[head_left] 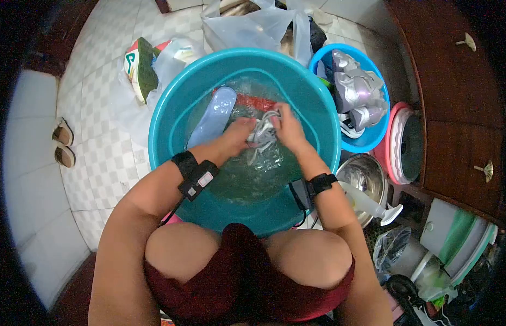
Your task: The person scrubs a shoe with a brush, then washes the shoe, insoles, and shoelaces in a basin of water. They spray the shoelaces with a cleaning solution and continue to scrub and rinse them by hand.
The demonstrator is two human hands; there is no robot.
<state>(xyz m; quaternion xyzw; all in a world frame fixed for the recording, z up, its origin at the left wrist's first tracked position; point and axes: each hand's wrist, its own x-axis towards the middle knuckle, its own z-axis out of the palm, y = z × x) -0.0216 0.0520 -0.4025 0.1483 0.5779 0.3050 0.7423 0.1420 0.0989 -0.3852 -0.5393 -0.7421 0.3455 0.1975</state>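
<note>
Over the water in a large teal basin (161, 117), both my hands hold a bunched tangle of white-grey shoelaces (265, 130). My left hand (240, 133) grips the bunch from the left, fingers closed. On the other side my right hand (288, 126) is closed on the upper right of it, and some loops hang down to the water. A light blue insole (214, 117) leans in the basin left of my hands. Behind them a red object (252, 101) lies partly under water; its kind is blurred.
Right of the basin stands a blue tub (384, 130) holding silver-grey shoes (361, 89). Nearer are a metal bowl (367, 168) and a white spray bottle (367, 202). Plastic bags (247, 30) sit behind, a bagged shoe (140, 70) at left, sandals (64, 142) by the wall.
</note>
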